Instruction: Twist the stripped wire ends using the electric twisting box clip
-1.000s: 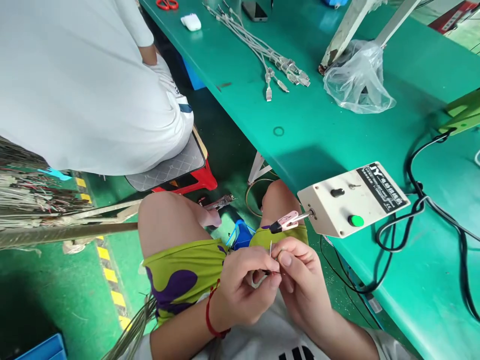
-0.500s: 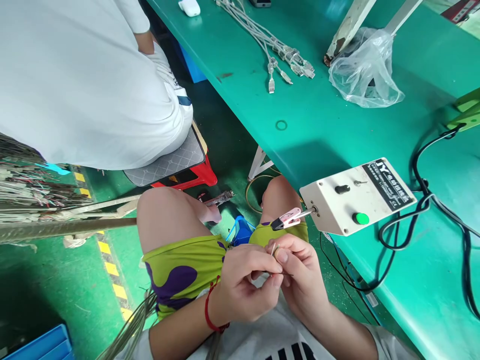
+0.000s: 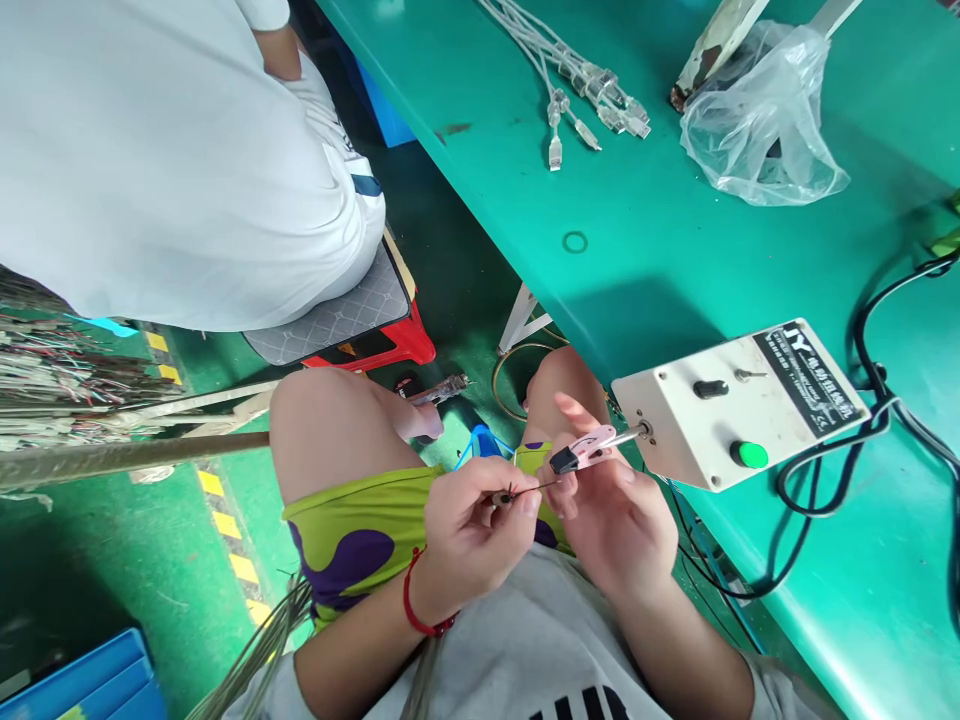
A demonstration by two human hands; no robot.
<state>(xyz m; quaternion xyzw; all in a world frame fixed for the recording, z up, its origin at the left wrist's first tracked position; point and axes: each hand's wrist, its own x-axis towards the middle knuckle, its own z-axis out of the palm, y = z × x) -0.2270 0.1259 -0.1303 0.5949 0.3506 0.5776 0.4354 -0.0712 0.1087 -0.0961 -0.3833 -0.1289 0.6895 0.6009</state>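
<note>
Head camera looks down on my lap, where my left hand (image 3: pixel 472 525) pinches a thin dark wire (image 3: pixel 525 490) between thumb and forefinger, the fingers closed firmly on it. This wire runs from my fingertips toward the right, and its free end reaches the small pink clip with a black tip (image 3: pixel 581 452). My right hand (image 3: pixel 619 515) is just under and behind the clip, with the fingers spread loosely and the palm partly open; the thumb and one finger touch the clip, but I cannot tell if they squeeze it. The pink clip sits on a short metal shaft that comes out from the side of a cream-white plastic control box (image 3: pixel 739 405), which has a black knob, a small toggle and a round green button on top. The box rests at the edge of a green work table (image 3: pixel 637 250), and a black cable (image 3: pixel 832 470) loops beside it. Farther on the table lie a bundle of grey cables with clear plugs (image 3: pixel 577 85) and a crumpled clear plastic bag (image 3: pixel 765 120). On my left, another person in a white shirt (image 3: pixel 150 150) sits on a red stool with a grey cushion (image 3: pixel 337 325), and bundles of wires (image 3: pixel 60 370) lie beside my knee.
</note>
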